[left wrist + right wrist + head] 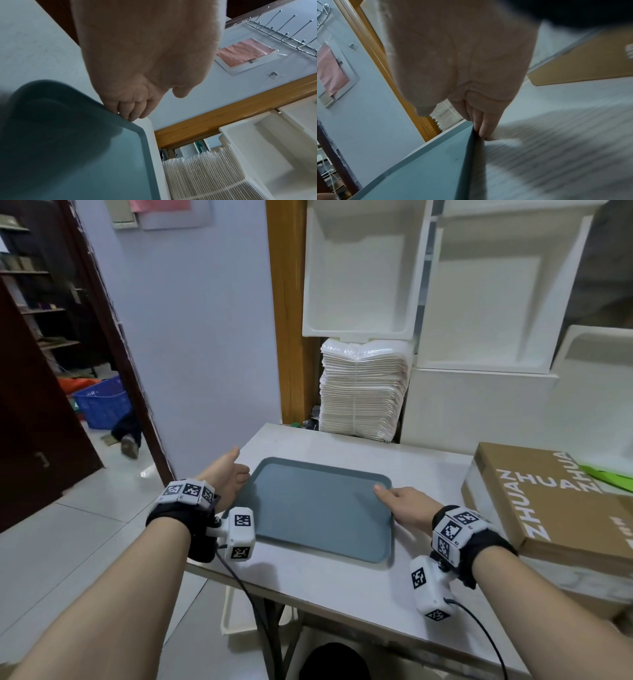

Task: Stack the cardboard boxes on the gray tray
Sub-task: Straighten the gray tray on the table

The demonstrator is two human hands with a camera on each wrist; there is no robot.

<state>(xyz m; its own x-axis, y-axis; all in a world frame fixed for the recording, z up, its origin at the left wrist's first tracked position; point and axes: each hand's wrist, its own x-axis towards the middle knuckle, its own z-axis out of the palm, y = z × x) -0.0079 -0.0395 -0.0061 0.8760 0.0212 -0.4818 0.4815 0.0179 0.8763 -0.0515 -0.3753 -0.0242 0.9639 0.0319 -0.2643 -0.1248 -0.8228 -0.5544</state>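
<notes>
The gray tray (318,508) lies flat on the white table (342,594) with nothing on it. My left hand (239,469) is at its left rim with the thumb raised; in the left wrist view the fingertips (133,117) touch the rim of the tray (68,155). My right hand (394,498) rests at the right rim. In the right wrist view its straight fingers (482,128) lie against the outer edge of the tray (419,169), thumb apart. A flat cardboard box (555,501) with white lettering lies at the right, also seen as the cardboard box (582,65).
White foam trays (359,275) lean against the back wall above a stack of white wrapped packs (363,392). A green item (606,477) lies behind the box. The table's left edge drops to tiled floor, and a doorway with a blue crate (102,402) opens at left.
</notes>
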